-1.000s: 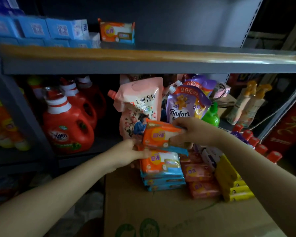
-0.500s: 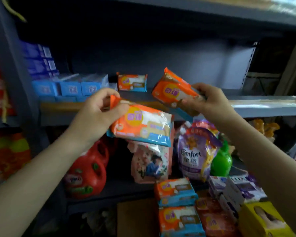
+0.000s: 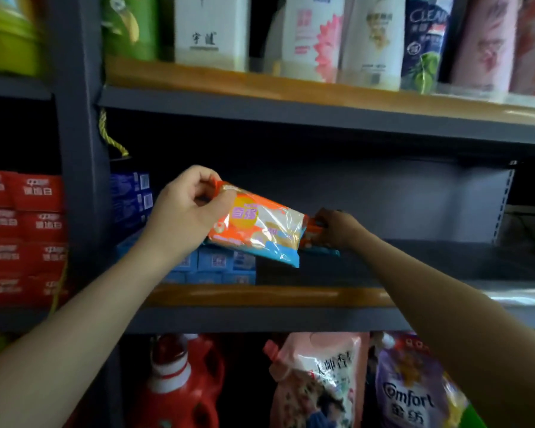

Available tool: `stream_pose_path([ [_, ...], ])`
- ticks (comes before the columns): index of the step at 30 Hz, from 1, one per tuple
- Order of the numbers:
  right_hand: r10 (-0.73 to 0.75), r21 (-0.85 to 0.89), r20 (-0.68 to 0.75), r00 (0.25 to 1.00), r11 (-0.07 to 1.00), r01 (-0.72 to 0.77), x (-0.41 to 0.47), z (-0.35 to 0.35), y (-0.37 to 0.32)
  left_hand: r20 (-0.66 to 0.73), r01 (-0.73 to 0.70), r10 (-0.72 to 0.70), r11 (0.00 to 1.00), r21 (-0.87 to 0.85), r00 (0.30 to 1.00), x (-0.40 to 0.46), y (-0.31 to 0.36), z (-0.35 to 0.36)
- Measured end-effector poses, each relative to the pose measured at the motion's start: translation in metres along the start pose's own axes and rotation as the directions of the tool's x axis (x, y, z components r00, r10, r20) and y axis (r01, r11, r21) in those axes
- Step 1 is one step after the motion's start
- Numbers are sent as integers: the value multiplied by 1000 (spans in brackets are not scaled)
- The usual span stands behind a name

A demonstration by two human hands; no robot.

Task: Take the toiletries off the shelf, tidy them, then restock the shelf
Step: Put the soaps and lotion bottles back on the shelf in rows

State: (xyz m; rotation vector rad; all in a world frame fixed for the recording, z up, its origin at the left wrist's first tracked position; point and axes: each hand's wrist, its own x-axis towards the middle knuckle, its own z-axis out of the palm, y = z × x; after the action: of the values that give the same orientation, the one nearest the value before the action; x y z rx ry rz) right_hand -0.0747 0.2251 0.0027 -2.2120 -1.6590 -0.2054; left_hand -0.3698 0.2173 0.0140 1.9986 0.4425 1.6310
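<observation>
My left hand (image 3: 187, 213) grips the top corner of an orange and blue soap pack (image 3: 260, 230) and holds it in front of the middle shelf (image 3: 260, 296). My right hand (image 3: 337, 228) reaches deep into that shelf and holds a second orange and blue soap pack (image 3: 314, 239) down on the shelf board, mostly hidden behind the first pack. Blue boxes (image 3: 213, 264) stand in rows on the shelf's left part, just left of the packs.
Shampoo bottles (image 3: 371, 41) line the shelf above. Red boxes (image 3: 25, 236) fill the bay to the left. Below stand a red detergent jug (image 3: 179, 384), a pink refill pouch (image 3: 318, 381) and a purple Comfort pouch (image 3: 411, 396). The middle shelf's right part (image 3: 430, 257) is bare.
Both hands rose from the carton to the middle shelf, each with a soap pack. My right hand has pushed its pack deep onto the shelf; the view tilted upward.
</observation>
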Motion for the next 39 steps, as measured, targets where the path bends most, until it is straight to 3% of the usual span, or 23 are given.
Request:
stream_pose_path([
  [7,17,16,-8,1000,1000,-17,35,24,-14,40,25,-30,994,102,999,-2,-24,3],
  [11,24,56,-164,986,998,-15,15,9,-22,50,29,-33,996,83,998,-9,-31,7],
  [13,-111,258,-239,965,950,174,-7,-11,-30,64,18,-23,997,78,998,-11,-30,9],
  [15,-285,638,-78,955,722,268,-40,-30,-39,66,6,-12,996,84,998,-14,-30,14],
  [16,-383,726,8,924,637,258,-56,-36,-43,64,7,-12,997,82,998,-15,-29,18],
  [17,-454,740,76,888,623,255,-69,-39,-46,63,11,-16,997,71,998,-17,-28,22],
  [20,-483,628,124,867,714,308,-81,-39,-43,115,8,-14,998,55,993,-21,-20,32],
  [22,-444,522,32,895,771,364,-78,-41,-35,183,-118,68,953,278,981,-22,-17,32],
  [24,-392,394,-37,919,840,374,-69,-39,-22,258,-303,179,744,596,949,-20,-19,25],
  [27,-251,209,-51,967,944,256,-50,-24,-1,342,-325,65,515,793,937,-17,-20,9],
  [31,-106,48,4,994,993,106,-25,-4,11,368,-314,-64,399,862,928,-25,-33,-2],
  [39,-128,-240,-76,989,965,107,2,13,-19,353,-323,-51,300,897,934,-32,-44,1],
])
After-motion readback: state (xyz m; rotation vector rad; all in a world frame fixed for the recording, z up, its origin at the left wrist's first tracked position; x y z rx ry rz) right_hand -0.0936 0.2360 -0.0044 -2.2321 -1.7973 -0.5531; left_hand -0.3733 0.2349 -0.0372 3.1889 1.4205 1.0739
